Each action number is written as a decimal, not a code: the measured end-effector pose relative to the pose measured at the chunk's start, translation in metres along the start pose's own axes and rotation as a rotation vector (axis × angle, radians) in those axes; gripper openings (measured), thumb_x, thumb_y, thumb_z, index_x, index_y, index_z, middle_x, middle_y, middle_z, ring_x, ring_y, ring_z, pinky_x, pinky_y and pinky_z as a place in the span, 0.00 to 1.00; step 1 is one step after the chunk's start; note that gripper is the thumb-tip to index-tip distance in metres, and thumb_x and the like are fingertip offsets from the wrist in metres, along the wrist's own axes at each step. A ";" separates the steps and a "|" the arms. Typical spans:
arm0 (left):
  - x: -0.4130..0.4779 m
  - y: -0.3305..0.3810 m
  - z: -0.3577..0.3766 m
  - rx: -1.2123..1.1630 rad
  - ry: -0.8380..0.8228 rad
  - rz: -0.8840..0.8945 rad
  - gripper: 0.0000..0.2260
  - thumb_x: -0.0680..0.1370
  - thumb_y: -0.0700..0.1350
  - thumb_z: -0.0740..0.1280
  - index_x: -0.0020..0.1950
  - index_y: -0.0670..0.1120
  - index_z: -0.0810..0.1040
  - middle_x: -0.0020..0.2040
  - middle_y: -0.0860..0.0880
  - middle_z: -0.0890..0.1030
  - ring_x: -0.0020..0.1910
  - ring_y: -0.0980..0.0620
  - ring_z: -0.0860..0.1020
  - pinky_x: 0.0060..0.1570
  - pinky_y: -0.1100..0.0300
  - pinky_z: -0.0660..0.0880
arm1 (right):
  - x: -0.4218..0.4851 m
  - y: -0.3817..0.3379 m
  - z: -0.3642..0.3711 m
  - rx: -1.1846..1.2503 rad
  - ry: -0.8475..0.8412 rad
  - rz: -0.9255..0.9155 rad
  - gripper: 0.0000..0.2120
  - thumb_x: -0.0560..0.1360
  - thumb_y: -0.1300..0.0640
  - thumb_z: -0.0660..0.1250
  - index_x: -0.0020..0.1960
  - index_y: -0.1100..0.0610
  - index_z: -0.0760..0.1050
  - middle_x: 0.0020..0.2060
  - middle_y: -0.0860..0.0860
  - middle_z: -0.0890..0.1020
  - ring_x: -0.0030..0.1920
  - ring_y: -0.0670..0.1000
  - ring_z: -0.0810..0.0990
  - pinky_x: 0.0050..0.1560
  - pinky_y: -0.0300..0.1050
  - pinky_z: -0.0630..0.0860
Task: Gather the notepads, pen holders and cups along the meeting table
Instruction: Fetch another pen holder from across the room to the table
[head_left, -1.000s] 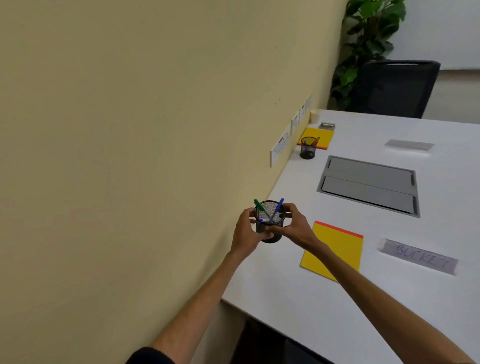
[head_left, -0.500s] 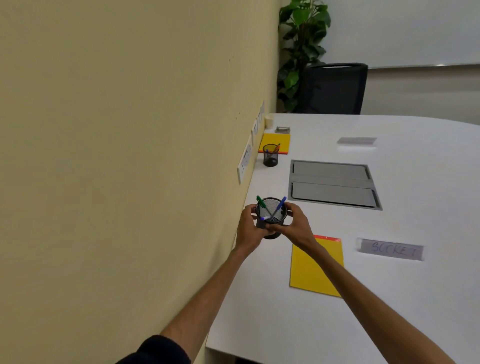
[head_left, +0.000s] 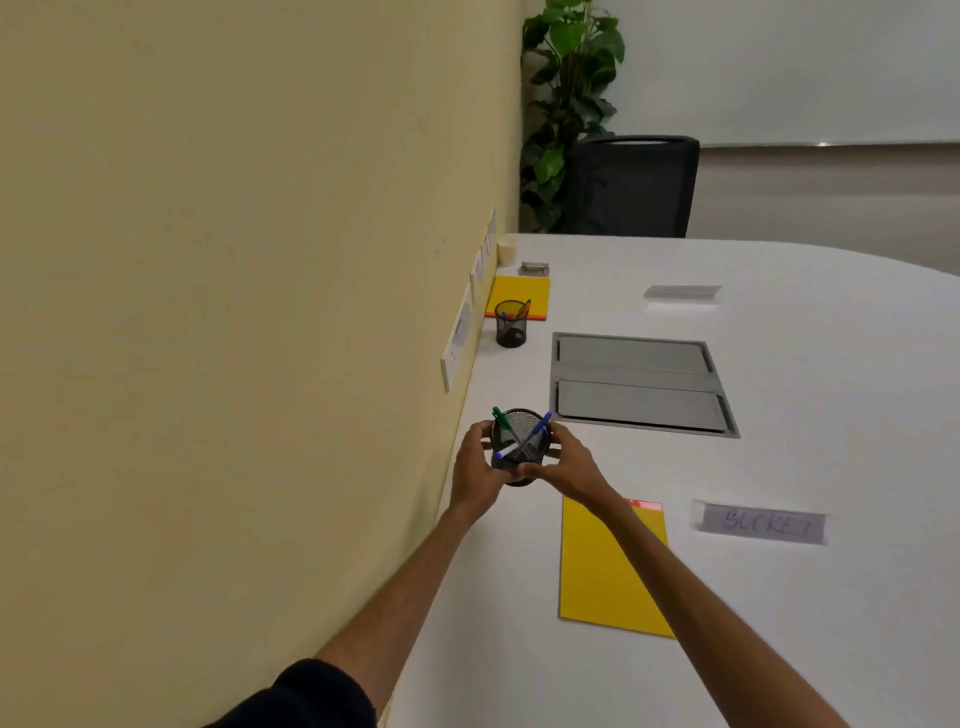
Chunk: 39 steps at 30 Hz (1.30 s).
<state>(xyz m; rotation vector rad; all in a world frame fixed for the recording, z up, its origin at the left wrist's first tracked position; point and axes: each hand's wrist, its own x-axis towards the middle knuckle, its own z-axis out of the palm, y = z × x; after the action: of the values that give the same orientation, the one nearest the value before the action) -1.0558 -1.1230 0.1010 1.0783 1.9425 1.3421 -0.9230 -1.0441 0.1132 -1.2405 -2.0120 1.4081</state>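
Observation:
Both hands grip a black mesh pen holder (head_left: 521, 441) with green and blue pens, near the table's wall-side edge. My left hand (head_left: 475, 470) wraps its left side and my right hand (head_left: 563, 465) its right side. A yellow notepad (head_left: 605, 566) lies just to the right, partly under my right forearm. Farther along the wall stands a second mesh pen holder (head_left: 511, 323) in front of another yellow notepad (head_left: 521, 293). A pale cup (head_left: 507, 250) stands at the far end by the wall.
The white meeting table (head_left: 805, 623) runs along a yellow wall with socket plates (head_left: 457, 345). A grey cable hatch (head_left: 639, 383) is set in the table. Taped labels (head_left: 761, 522) lie to the right, a metal clip (head_left: 534, 268) lies near the cup. A black chair (head_left: 631, 187) and plant (head_left: 566, 104) stand beyond.
My view has swung left to right and straightened, so more of the table's far end shows. Both hands keep the same grip on the pen holder.

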 end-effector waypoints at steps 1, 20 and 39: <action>0.009 -0.007 0.007 -0.011 -0.001 -0.014 0.33 0.65 0.37 0.80 0.67 0.42 0.70 0.64 0.45 0.77 0.61 0.47 0.76 0.52 0.63 0.77 | 0.010 0.006 -0.003 0.005 -0.019 0.034 0.41 0.68 0.59 0.78 0.75 0.59 0.62 0.71 0.57 0.72 0.67 0.56 0.74 0.57 0.41 0.74; 0.179 -0.086 0.064 -0.355 0.124 -0.252 0.31 0.68 0.27 0.74 0.69 0.42 0.73 0.62 0.46 0.80 0.58 0.48 0.80 0.48 0.64 0.81 | 0.199 0.069 0.030 0.439 0.001 0.223 0.35 0.68 0.72 0.67 0.73 0.55 0.63 0.66 0.51 0.73 0.65 0.54 0.73 0.59 0.49 0.75; 0.237 -0.124 0.071 -0.321 0.078 -0.269 0.29 0.72 0.26 0.67 0.72 0.42 0.71 0.62 0.47 0.80 0.62 0.48 0.79 0.62 0.50 0.77 | 0.249 0.072 0.042 0.375 -0.066 0.168 0.39 0.72 0.73 0.64 0.78 0.53 0.56 0.75 0.54 0.65 0.74 0.57 0.65 0.70 0.58 0.68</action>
<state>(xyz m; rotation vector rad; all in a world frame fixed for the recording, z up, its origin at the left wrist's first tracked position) -1.1649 -0.9101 -0.0376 0.5978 1.7703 1.4933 -1.0543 -0.8529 -0.0100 -1.2261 -1.6098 1.8254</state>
